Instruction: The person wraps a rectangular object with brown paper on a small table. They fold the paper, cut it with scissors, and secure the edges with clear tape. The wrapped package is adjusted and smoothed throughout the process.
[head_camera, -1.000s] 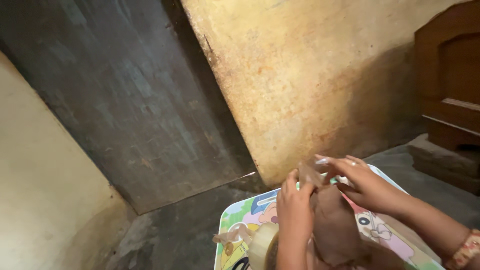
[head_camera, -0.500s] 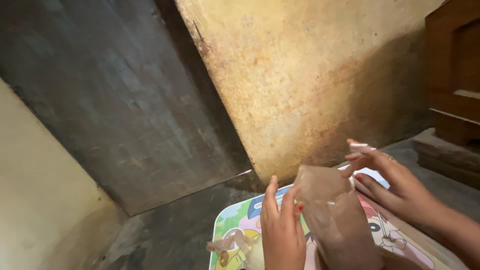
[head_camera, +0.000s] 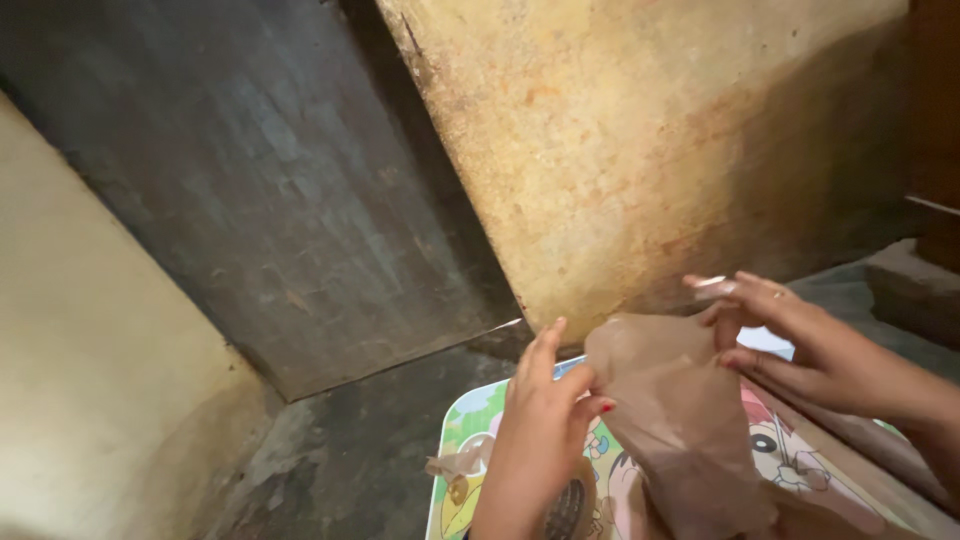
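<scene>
Below, both left hand and right hand pinch brown bag (bottom cut off).

Left hand pinching with fingertips, right hand fingers spread
</scene>
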